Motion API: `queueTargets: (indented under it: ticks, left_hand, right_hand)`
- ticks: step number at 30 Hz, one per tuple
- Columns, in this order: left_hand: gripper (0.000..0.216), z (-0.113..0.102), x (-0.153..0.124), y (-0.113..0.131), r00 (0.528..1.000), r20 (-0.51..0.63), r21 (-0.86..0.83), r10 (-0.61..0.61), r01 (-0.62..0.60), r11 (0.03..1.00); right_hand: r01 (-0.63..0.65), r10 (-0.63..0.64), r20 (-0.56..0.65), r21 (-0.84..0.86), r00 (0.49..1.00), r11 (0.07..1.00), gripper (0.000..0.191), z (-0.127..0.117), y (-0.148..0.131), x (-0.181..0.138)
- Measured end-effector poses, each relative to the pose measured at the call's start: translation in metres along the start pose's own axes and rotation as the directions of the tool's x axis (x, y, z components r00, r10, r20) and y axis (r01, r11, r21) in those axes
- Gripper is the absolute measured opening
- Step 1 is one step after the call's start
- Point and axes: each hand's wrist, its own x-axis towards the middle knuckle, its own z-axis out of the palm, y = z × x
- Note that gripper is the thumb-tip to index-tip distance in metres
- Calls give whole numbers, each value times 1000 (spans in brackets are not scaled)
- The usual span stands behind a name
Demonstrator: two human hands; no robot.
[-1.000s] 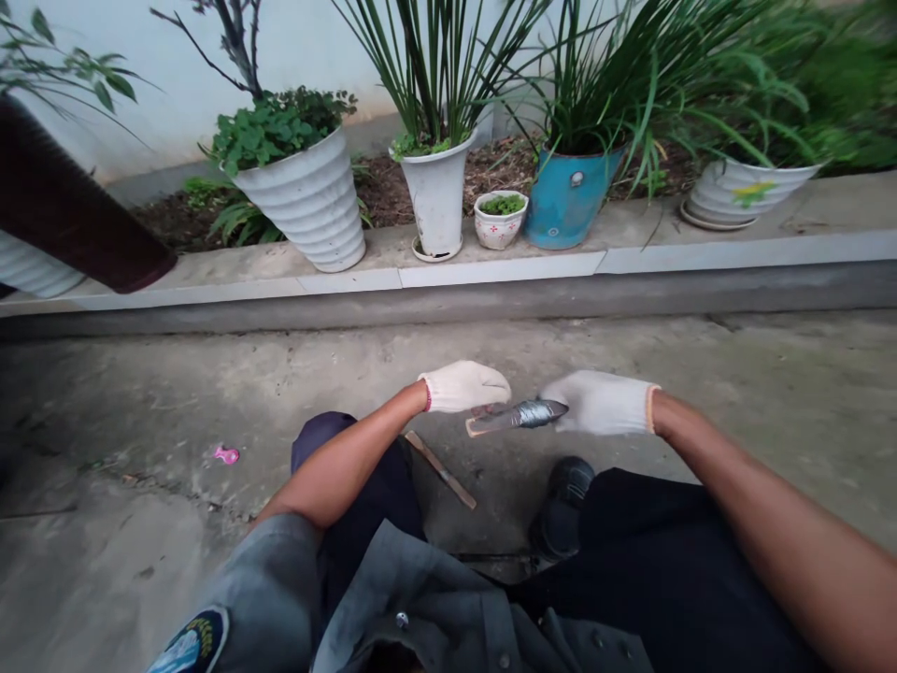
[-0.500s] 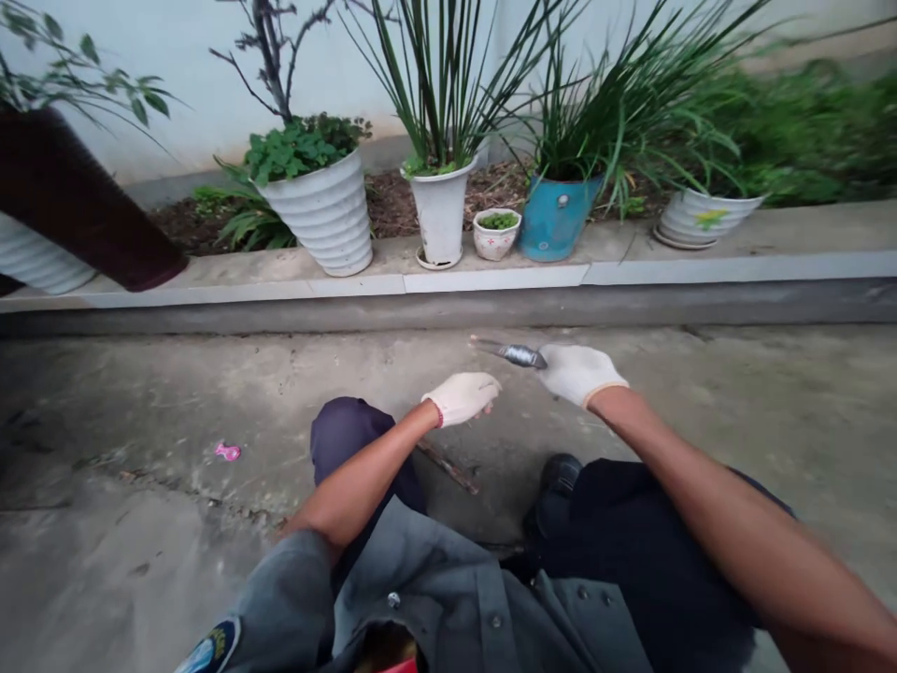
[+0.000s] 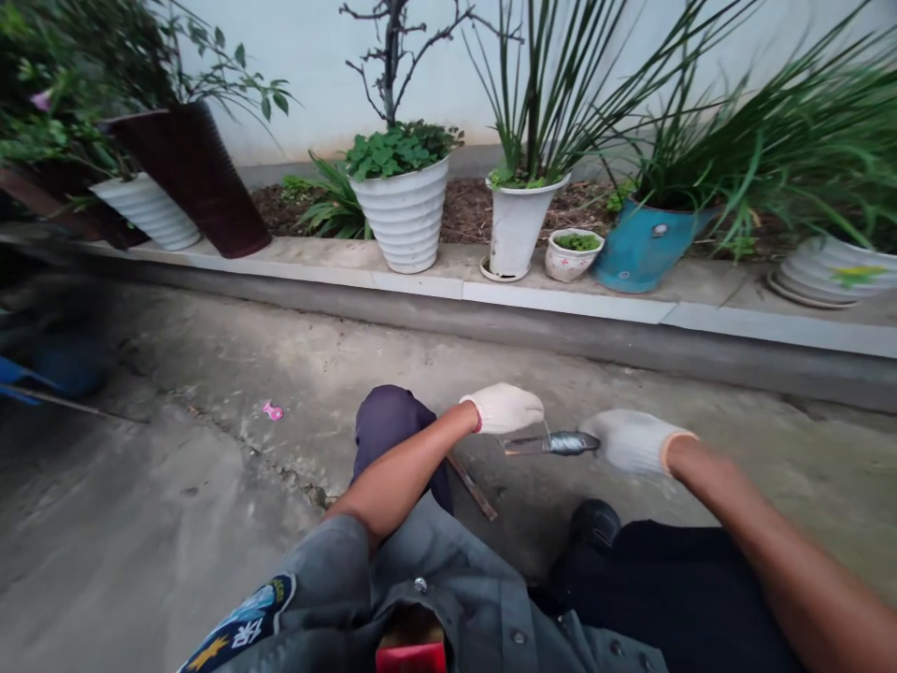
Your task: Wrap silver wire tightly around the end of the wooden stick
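Observation:
Both hands wear white knit gloves and hang over the concrete ground in front of my knees. My right hand (image 3: 631,439) grips a knife (image 3: 550,443) by its silver taped handle, the blade pointing left. My left hand (image 3: 505,408) hovers just above the blade's tip, fingers curled down; whether it touches the blade or holds anything is unclear. A thin wooden stick (image 3: 471,486) lies on the ground below my left forearm.
A raised kerb (image 3: 561,304) carries a row of potted plants: a ribbed white pot (image 3: 405,213), a tall white pot (image 3: 517,229), a small bowl pot (image 3: 569,255), a blue pot (image 3: 641,250), a dark brown pot (image 3: 200,178). A pink scrap (image 3: 272,410) lies left.
My right hand has brought the knife back down and toward my left hand, after lifting it away half a second ago. The view has swung left, showing more pots.

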Motion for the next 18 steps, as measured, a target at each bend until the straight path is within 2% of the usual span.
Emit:
queueTargets:
  ticks: [3,5,8,11,14,18]
  left_hand:
    - [25,-10,-8,-1,999,25,-146,21,-17,989]
    - [25,-12,-12,-2,999,0,-224,48,-46,973]
    - [33,-9,-11,-2,998,-53,-303,37,-51,952]
    - [41,-1,-3,-2,990,-142,-312,-9,-36,949]
    - [45,9,5,-2,970,-229,-280,-77,10,960]
    - [40,17,9,-3,961,-258,-180,-97,51,982]
  right_hand:
    - [79,-90,84,127,992,989,6,-9,7,-9]
    - [114,-121,18,230,992,966,6,-15,8,-15]
    - [24,5,-92,304,996,952,28,-27,5,-17]
    - [-95,151,-166,304,975,948,39,-43,3,-9]
    - [-198,250,-203,246,947,949,42,-56,1,5]
    - [-333,346,-171,99,923,938,38,-59,1,24]
